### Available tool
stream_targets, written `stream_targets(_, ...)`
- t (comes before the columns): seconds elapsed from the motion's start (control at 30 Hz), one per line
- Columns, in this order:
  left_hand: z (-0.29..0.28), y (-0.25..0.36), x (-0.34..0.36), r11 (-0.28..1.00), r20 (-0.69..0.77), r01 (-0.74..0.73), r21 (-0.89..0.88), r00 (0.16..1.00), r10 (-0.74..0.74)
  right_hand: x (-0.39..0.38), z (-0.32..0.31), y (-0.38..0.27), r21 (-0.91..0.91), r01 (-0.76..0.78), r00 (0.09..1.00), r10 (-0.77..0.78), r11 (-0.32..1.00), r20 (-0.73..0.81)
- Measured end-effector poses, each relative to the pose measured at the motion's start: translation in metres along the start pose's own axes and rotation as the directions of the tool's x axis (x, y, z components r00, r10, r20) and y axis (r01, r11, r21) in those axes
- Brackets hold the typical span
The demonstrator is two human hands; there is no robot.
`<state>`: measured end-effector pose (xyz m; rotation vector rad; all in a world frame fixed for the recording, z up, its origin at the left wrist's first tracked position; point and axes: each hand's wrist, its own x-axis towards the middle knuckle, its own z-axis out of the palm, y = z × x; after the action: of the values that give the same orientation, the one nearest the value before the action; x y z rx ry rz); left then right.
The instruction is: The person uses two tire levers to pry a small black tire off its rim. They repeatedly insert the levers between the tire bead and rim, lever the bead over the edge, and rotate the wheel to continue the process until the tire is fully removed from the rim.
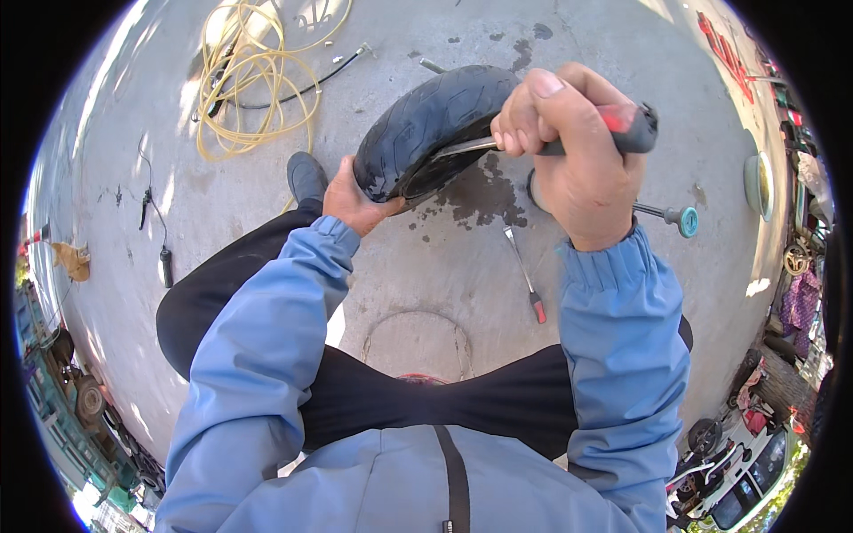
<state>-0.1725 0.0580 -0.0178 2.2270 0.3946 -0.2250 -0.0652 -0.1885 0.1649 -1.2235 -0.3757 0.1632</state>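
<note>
A black tyre (434, 111) with wet patches on its tread stands tilted over the concrete floor. My left hand (353, 200) grips its lower left edge, the thumb outside and the other fingers mostly hidden. In my right hand (582, 147), closed tightly, is a screwdriver (622, 130) with a red and black handle. Its metal shaft points left into the tyre's open side, and the tip is hidden there. Another red-handled screwdriver (524, 274), with a flat blade, lies on the floor between my legs.
A coiled yellow hose (258, 80) lies at the far left. A dark cable (162, 222) is on the left floor. Right of my right wrist is a tool with a round teal end (687, 222). A basin (758, 186) stands farther right. Water darkens the floor (484, 195) below the tyre.
</note>
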Motion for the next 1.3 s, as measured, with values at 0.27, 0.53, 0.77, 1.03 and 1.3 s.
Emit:
stream_targets(0.27, -0.072, 0.050, 0.008, 0.984, 0.025, -0.152, 0.090, 0.988, 0.151, -0.006, -0.028, -0.037, 0.249, 0.145, 0.989, -0.145, 0.958, -0.019)
stream_targets(0.53, -0.086, 0.079, 0.003, 0.964, 0.030, -0.156, 0.216, 0.988, 0.154, -0.025, -0.039, -0.045, 0.228, 0.116, 0.988, -0.088, 0.967, -0.127)
stream_targets(0.77, -0.112, 0.099, 0.024, 0.939, 0.059, -0.244, 0.242, 0.970, 0.237, -0.028, -0.049, -0.065, 0.082, 0.136, 0.974, -0.118, 0.987, -0.192)
stream_targets(1.03, -0.179, 0.221, 0.048, 0.813, 0.116, -0.452, 0.367, 0.890, 0.442, -0.033, -0.081, -0.110, 0.229, 0.238, 0.901, -0.127, 0.944, -0.415)
stream_targets(1.3, -0.210, 0.307, 0.054, 0.602, 0.371, -0.659, 0.451, 0.751, 0.545, -0.055, -0.103, -0.113, 0.262, 0.229, 0.882, -0.086, 0.937, -0.463)
